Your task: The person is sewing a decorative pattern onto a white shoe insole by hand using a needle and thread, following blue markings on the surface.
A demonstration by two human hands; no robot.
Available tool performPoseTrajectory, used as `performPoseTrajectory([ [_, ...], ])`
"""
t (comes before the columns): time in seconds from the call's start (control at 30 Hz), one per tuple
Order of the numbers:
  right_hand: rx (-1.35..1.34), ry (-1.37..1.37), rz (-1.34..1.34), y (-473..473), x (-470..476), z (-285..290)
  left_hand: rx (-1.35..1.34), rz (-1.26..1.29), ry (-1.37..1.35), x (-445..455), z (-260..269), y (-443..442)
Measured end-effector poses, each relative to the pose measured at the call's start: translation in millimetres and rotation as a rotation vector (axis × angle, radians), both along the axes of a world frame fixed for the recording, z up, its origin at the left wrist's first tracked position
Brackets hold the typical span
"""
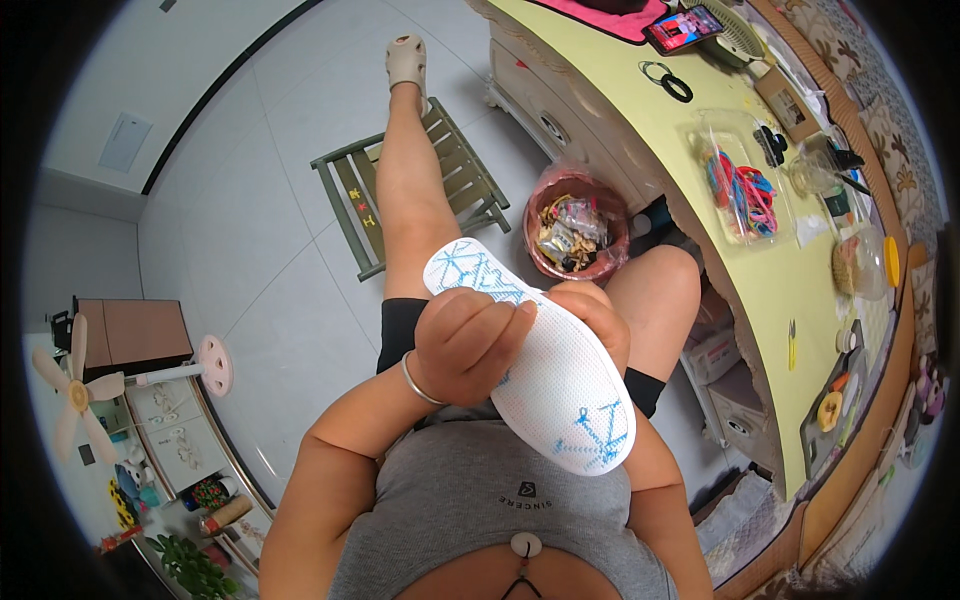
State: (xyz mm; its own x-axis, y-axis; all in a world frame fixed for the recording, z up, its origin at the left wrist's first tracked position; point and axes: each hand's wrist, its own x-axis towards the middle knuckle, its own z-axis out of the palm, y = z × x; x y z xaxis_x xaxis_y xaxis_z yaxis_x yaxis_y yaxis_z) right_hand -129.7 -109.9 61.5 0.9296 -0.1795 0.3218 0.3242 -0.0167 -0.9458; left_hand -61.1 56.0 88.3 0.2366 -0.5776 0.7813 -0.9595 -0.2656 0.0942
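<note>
A white shoe insole (559, 375) with blue cross-stitch lines at both ends is held slantwise over my lap. My right hand (596, 315) grips its right edge, with part of the hand behind it. Across the insole's upper middle lies my left hand (472, 345), a metal bangle at its wrist, its fingers curled against the stitched face. A fingertip of that hand is close to the right hand's fingers. Whether a needle or thread is between the left fingers is hidden.
A slatted folding stool (442, 169) stands under my outstretched leg. Between my knees and the desk is a lined waste bin (619, 214). The yellow-green desktop (750, 315) at right bears a plastic box of coloured thread (742, 187), yellow snips (792, 345) and a phone (682, 30).
</note>
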Motion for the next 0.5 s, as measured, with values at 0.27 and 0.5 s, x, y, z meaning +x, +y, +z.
performPoseTrajectory([
  [0.27, 0.0, 0.016, -0.02, -1.1, -0.4, -4.7, -0.008, -0.023, 0.048, -2.2, -2.8, -0.9],
  [0.5, 0.044, 0.0, -0.053, 1.4, -1.1, -7.6, 0.002, -0.017, 0.075, -5.2, -0.9, -2.5],
])
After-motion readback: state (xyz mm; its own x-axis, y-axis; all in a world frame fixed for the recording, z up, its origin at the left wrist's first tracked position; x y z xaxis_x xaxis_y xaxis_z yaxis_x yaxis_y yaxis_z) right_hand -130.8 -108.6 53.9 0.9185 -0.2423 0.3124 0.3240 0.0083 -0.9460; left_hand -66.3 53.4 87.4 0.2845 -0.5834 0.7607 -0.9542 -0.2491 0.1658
